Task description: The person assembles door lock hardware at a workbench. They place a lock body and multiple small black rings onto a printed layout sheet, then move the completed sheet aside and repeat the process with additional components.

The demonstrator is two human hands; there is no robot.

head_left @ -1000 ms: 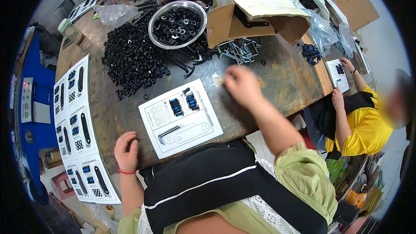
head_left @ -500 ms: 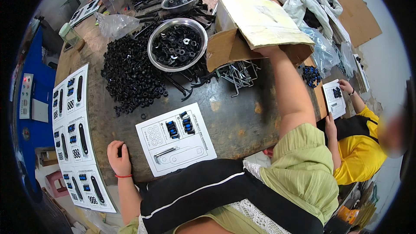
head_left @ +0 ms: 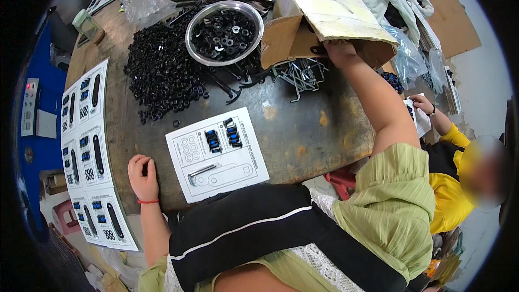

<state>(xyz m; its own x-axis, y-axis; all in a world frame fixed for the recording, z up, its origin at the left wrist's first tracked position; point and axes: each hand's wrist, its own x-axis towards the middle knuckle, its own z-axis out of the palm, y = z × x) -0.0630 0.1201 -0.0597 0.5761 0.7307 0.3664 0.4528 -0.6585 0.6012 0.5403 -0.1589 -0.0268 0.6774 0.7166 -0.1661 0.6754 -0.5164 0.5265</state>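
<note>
My right hand (head_left: pixel 341 54) is at the mouth of a tipped cardboard box (head_left: pixel 335 8). Its fingers are partly hidden by the top flap. A black flat metal piece with a hole (head_left: pixel 319 50) shows at the fingertips, closed in the hand. My left hand (head_left: pixel 143 179) rests at the table's near edge, holding nothing, thumb and forefinger apart. Between the hands lies a white printed sheet (head_left: pixel 254 176). On it are black bolts with blue bands (head_left: pixel 213 141) in two groups and silver hex keys (head_left: pixel 203 172); its printed ring and bar outlines are bare.
Beyond the sheet stand a heap of black nuts (head_left: pixel 162 70), a steel bowl of washers (head_left: pixel 224 32) and loose hex keys (head_left: pixel 300 78). Filled sheets (head_left: pixel 86 157) line the left edge. At right, a co-worker in yellow (head_left: pixel 451 205) sits near more blue-banded bolts (head_left: pixel 393 81).
My right hand has drawn back slightly from inside the box, and a black flat piece now shows at its fingers. My left hand stays at the table edge. The view has shifted.
</note>
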